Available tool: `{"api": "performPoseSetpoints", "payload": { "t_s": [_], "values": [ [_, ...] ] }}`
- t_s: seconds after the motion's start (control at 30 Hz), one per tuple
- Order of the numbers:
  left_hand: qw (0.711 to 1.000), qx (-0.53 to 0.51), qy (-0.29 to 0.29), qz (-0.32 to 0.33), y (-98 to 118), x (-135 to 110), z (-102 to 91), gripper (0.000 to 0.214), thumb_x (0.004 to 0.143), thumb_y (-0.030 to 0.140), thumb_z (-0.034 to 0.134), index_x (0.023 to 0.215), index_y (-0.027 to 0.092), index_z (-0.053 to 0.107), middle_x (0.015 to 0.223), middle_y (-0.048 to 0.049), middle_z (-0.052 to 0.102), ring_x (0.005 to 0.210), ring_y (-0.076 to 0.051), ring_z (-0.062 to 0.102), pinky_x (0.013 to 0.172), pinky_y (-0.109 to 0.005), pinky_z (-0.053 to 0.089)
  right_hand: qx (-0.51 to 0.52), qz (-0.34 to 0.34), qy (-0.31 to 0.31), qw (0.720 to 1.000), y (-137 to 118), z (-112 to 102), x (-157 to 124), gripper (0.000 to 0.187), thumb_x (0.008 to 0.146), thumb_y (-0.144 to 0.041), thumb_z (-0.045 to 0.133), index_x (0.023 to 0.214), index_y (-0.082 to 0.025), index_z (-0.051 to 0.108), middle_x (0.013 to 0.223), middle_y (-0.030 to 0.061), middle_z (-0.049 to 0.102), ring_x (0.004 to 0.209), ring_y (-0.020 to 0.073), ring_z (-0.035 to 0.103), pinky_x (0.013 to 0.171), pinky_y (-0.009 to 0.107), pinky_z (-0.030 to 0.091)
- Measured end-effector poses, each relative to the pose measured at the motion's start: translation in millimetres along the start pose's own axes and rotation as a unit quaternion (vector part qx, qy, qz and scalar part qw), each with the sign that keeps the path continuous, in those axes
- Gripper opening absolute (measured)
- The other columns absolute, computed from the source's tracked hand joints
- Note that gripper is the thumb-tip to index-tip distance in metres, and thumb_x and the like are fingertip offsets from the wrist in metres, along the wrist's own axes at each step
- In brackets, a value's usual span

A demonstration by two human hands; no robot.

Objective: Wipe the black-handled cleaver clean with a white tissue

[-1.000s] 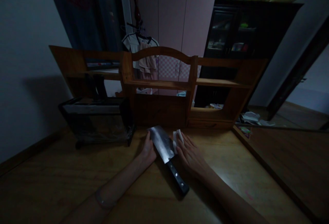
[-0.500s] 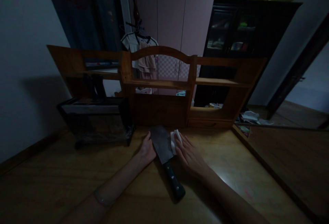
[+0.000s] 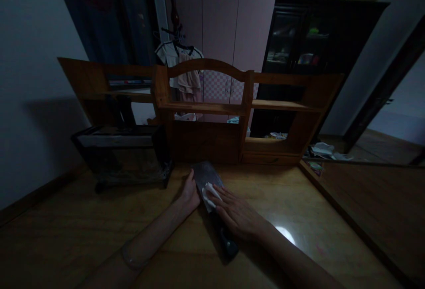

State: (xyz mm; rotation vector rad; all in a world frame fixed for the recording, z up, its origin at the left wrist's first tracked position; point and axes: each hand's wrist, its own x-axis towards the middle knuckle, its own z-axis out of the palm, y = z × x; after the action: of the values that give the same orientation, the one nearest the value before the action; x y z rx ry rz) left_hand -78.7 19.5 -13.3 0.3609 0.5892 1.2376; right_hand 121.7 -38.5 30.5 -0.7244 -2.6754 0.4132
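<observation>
Left hand (image 3: 191, 195) grips the cleaver (image 3: 207, 173) along its left edge; right hand (image 3: 236, 213) holds white tissue (image 3: 210, 196) against the blade, between both hands. Tabletop (image 3: 292, 198) opens rightward of them to its edge; a dark-framed case (image 3: 124, 141) stands leftward.

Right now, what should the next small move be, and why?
Probably a slide of the tissue along the blade, away from the handle: the right hand has it on the part nearest the handle, while the blade's far end is uncovered. The left hand at the blade's left side seems to steady it.
</observation>
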Motion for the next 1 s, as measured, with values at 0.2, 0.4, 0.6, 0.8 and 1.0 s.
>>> {"api": "performPoseSetpoints", "payload": {
  "t_s": [0.2, 0.4, 0.6, 0.8, 1.0],
  "values": [
    [1.000, -0.027, -0.013, -0.003, 1, -4, 4.0, 0.072, 0.096, 0.058, 0.026, 0.132, 0.002, 0.052, 0.115, -0.0234, 0.067, 0.110, -0.034, 0.064, 0.102, -0.049, 0.042, -0.036, 0.006, 0.019, 0.999, 4, -2, 0, 0.049, 0.104, -0.034, 0.023, 0.153, -0.026, 0.022, 0.160, -0.0011, 0.018, 0.147, 0.0160, 0.014, 0.122, 0.040, 0.018],
    [0.999, 0.010, 0.019, 0.028, 2, -7, 5.3, 0.067, 0.097, 0.054, 0.030, 0.128, 0.001, 0.054, 0.104, -0.0216, 0.071, 0.098, -0.032, 0.069, 0.101, -0.048, 0.044, -0.049, 0.038, 0.012, 0.998, 12, -1, -1, 0.052, 0.104, -0.039, 0.022, 0.154, -0.027, 0.013, 0.161, -0.0004, 0.009, 0.149, 0.0181, 0.005, 0.122, 0.048, 0.009],
    [0.997, 0.005, 0.066, 0.041, 2, -9, 10.2, 0.056, 0.098, 0.049, 0.036, 0.123, 0.005, 0.059, 0.096, -0.0161, 0.074, 0.086, -0.028, 0.072, 0.096, -0.043, 0.048, -0.053, 0.056, 0.025, 0.997, 18, 5, -4, 0.057, 0.103, -0.043, 0.024, 0.155, -0.026, 0.004, 0.161, 0.0027, 0.006, 0.149, 0.0197, 0.003, 0.121, 0.049, 0.011],
    [0.997, 0.003, 0.063, 0.041, 2, -7, 7.5, 0.057, 0.098, 0.049, 0.036, 0.125, 0.005, 0.058, 0.097, -0.0172, 0.074, 0.086, -0.028, 0.072, 0.094, -0.042, 0.049, -0.064, 0.080, 0.030, 0.994, 26, 10, -5, 0.060, 0.103, -0.045, 0.023, 0.155, -0.024, 0.002, 0.161, 0.0052, 0.004, 0.148, 0.0211, 0.004, 0.121, 0.050, 0.012],
    [0.998, -0.004, 0.061, 0.030, 1, -7, 7.2, 0.057, 0.097, 0.051, 0.036, 0.128, 0.008, 0.056, 0.106, -0.0173, 0.072, 0.092, -0.028, 0.071, 0.097, -0.042, 0.048, -0.064, 0.104, 0.035, 0.992, 35, 17, -6, 0.061, 0.103, -0.047, 0.023, 0.155, -0.023, 0.001, 0.161, 0.0062, 0.006, 0.148, 0.0214, 0.005, 0.121, 0.049, 0.013]
  ]
}}
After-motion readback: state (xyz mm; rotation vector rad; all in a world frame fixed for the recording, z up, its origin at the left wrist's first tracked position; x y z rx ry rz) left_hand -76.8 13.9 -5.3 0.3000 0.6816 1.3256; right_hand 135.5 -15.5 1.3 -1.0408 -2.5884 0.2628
